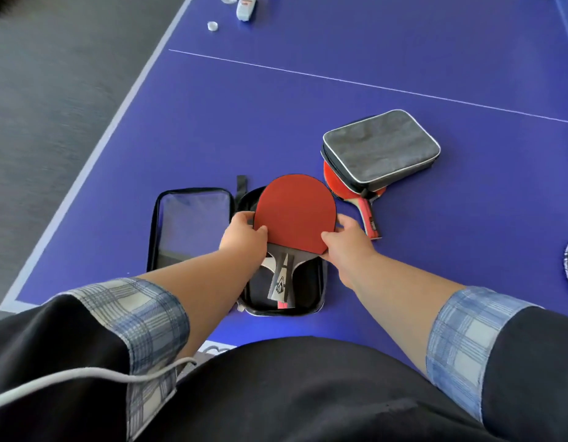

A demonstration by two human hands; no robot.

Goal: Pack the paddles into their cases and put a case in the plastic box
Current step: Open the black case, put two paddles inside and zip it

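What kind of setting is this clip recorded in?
Probably an indoor games or sports room: the work surface is a blue table-tennis table with white lines, over grey carpet-like floor, with paddle cases and a red paddle on it.

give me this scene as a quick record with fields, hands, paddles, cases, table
left hand: grips the left edge of the red paddle
right hand: grips the paddle's right edge
red paddle: held over the open case, handle toward the person
open case: unzipped flat on the blue table, another handle visible inside
grey case: lies on a second red paddle
plastic box: not in view
far edge: small white cap
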